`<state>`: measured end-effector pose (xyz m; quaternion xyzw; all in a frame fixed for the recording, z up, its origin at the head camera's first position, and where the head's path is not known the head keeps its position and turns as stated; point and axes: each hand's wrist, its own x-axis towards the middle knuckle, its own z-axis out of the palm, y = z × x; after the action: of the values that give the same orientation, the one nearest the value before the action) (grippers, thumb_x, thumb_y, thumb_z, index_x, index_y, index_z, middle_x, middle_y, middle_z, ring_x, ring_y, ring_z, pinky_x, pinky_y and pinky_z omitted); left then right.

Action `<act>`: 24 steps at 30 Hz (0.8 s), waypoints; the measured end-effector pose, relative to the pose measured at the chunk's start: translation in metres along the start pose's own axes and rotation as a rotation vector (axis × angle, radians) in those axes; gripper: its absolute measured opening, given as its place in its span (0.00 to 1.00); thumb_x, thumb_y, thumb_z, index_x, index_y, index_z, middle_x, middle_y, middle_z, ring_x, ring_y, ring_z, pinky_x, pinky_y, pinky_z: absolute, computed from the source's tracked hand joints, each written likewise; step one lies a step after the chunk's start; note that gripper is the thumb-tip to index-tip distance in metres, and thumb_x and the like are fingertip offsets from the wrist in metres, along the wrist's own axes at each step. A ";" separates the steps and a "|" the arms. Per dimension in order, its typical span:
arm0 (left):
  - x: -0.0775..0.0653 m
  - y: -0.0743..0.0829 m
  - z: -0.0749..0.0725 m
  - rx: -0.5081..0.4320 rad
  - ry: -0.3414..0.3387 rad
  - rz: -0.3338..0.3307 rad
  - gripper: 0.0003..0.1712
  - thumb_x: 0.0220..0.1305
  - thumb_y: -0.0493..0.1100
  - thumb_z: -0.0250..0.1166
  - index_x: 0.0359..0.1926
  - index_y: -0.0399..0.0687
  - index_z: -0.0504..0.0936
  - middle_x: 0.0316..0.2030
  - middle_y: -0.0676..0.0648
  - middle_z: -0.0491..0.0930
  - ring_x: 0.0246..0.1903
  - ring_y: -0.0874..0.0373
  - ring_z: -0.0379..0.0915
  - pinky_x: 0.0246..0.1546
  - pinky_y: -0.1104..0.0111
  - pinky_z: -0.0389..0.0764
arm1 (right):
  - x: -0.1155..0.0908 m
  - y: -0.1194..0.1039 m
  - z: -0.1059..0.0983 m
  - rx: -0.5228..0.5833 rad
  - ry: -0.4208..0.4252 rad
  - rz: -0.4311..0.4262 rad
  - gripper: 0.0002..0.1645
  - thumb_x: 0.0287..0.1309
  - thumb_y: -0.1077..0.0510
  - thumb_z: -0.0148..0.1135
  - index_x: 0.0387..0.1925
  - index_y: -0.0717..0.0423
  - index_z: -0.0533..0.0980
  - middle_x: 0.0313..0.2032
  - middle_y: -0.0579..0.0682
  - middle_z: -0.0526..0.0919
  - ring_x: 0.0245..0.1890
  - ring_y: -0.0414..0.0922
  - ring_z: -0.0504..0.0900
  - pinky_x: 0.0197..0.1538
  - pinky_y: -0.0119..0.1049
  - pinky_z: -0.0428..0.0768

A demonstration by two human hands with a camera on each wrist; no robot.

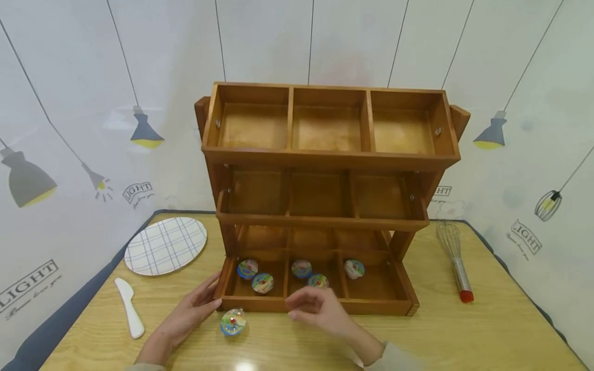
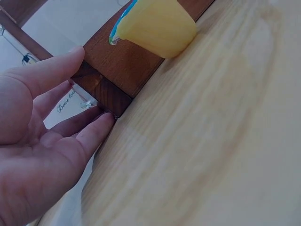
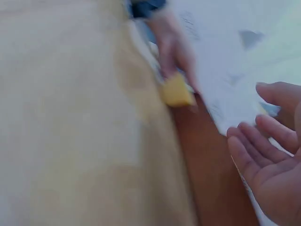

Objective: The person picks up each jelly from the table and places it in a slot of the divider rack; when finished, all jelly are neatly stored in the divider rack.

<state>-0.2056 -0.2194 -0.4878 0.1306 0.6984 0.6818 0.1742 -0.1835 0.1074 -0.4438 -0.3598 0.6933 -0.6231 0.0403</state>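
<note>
My left hand (image 1: 187,313) rests against the left front corner of a brown wooden three-tier rack (image 1: 320,306), thumb and fingertips touching the wood in the left wrist view. On the table just right of that hand stands a small jelly cup (image 1: 233,322) with a colourful foil lid; its yellow side faces the left wrist camera. My right hand (image 1: 328,315) is in front of the middle compartment, fingers loosely bent and holding nothing. In the bottom tier, two cups (image 1: 262,283) lie in the left compartment, two more (image 1: 301,268) in the middle one, and a single cup (image 1: 355,269) in the right one.
On the left of the table are a white checked oval plate (image 1: 166,245) and a white plastic knife (image 1: 129,308). A whisk (image 1: 459,270) with a red end lies to the right. The rack's upper tiers (image 1: 330,157) overhang the bottom one, and a wall stands behind.
</note>
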 end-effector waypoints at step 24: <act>-0.001 0.002 0.001 -0.010 0.005 0.004 0.39 0.61 0.41 0.55 0.68 0.56 0.45 0.68 0.37 0.45 0.53 0.79 0.61 0.51 0.84 0.64 | 0.038 0.037 0.098 -0.090 -0.006 0.247 0.33 0.44 0.53 0.67 0.53 0.59 0.69 0.46 0.53 0.79 0.41 0.35 0.79 0.42 0.23 0.76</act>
<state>-0.2050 -0.2189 -0.4859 0.1291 0.6950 0.6861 0.1718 -0.1784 0.0034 -0.4839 -0.2748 0.7596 -0.5804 0.1027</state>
